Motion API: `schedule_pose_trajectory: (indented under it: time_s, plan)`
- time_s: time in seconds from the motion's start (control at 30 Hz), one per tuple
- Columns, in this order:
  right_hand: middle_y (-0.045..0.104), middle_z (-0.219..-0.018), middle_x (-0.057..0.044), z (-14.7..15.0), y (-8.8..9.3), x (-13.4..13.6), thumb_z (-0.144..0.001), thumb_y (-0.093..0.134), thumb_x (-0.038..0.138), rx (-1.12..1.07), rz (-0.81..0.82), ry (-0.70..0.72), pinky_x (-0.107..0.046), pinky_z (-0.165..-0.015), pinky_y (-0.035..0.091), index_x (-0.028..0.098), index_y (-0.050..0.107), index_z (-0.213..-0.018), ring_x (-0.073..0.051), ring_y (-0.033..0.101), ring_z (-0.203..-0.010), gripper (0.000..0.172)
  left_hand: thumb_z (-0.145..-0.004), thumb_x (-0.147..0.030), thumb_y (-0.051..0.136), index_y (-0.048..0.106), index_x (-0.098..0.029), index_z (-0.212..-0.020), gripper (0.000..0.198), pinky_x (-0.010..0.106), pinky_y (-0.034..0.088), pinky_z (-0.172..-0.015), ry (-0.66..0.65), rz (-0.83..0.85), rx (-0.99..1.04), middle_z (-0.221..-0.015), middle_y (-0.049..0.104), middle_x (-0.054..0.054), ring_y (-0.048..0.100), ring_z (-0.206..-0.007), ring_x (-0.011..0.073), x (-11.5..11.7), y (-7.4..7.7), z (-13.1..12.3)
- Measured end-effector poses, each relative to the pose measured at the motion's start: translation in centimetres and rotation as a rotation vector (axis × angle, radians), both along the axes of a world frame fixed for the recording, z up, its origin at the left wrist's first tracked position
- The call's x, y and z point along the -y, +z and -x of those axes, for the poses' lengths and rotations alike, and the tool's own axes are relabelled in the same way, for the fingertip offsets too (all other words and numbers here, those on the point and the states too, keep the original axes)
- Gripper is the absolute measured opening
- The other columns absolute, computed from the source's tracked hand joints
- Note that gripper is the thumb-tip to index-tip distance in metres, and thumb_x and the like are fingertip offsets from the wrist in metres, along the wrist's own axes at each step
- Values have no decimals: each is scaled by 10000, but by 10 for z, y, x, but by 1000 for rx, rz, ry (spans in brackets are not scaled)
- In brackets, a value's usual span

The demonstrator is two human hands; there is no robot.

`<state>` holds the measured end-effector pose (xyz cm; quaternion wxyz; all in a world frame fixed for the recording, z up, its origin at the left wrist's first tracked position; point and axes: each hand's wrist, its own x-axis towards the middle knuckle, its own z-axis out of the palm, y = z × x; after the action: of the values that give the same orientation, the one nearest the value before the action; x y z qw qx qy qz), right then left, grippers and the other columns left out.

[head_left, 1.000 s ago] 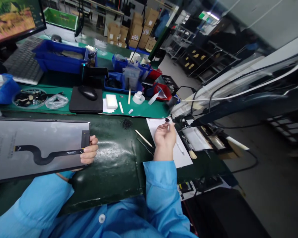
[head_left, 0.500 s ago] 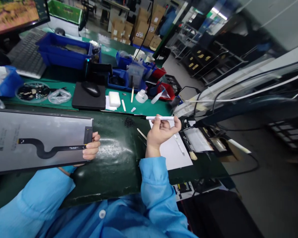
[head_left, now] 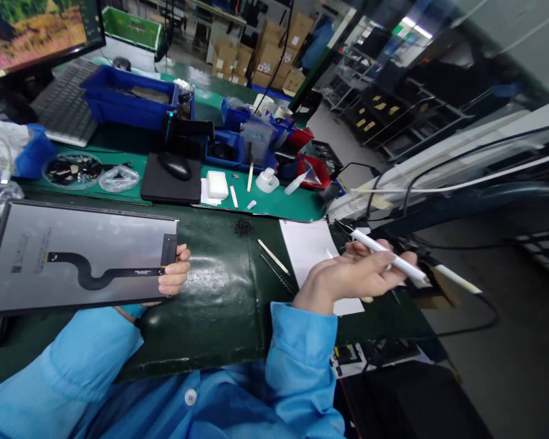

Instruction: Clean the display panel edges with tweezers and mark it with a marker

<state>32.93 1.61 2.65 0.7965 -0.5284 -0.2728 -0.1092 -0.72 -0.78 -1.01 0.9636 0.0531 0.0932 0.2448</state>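
My left hand (head_left: 176, 271) is closed on the right edge of an LCD screen panel (head_left: 119, 231), held tilted with its grey back up. A black flex cable (head_left: 89, 277) curves across that back and ends beside my fingers. My right hand (head_left: 348, 277), palm turned up, grips a white pen-shaped tool (head_left: 388, 253) with a thin dark tip pointing away to the upper left. Under this hand lies a sheet of white paper (head_left: 304, 238), partly covered. A thin wooden stick (head_left: 273, 256) and dark tweezers (head_left: 278, 274) lie left of it.
A small heap of black bits (head_left: 243, 227) lies mid-bench. Behind it are a white sponge block (head_left: 217, 184), a white bottle (head_left: 266, 179) and a mouse (head_left: 174, 166) on a black pad. Blue bins (head_left: 128, 100) line the back; a monitor (head_left: 46, 30) stands at left.
My right hand has moved right with the white pen-shaped tool and turned it from level to slanting down rightward. The wooden stick and tweezers show more fully. My left hand keeps the panel.
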Motion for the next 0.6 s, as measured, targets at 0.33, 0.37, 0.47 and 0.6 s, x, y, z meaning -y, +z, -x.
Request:
schedule_pose_trajectory:
  time_s: [0.33,0.37,0.47,0.6]
  plan:
    - [689,-843,-24,57,-21,-10,-836,669,453,38,220,387,-285,-608,564,179,556,-988,-123,637,-617,333,-1026,-252,107,628,-147,-755,597,208,299,-320,-2,-36,32,-496,328,-41,242,-330,93,-1,-6,1]
    - [689,-844,-20,53,-19,-8,-834,674,444,40,212,384,-285,-604,566,181,559,-993,-120,633,-607,328,-1029,-257,115,630,-147,-767,588,208,308,-327,0,-39,45,-503,333,-42,257,-334,93,-1,-7,1]
    - [674,-896,-19,42,-7,1,-896,592,469,50,139,311,-289,-614,571,209,541,-1069,-111,620,-605,317,-1032,-262,108,628,-150,-777,590,210,324,-339,-15,-40,96,-505,341,-40,297,-336,98,-2,-10,2]
    - [656,-966,-41,45,-6,5,-939,459,573,81,119,264,-315,-672,580,231,546,-1101,-135,640,-710,389,-1026,-250,59,628,-141,-757,639,217,324,-338,-31,-26,99,-501,353,-29,333,-343,108,-2,-11,1]
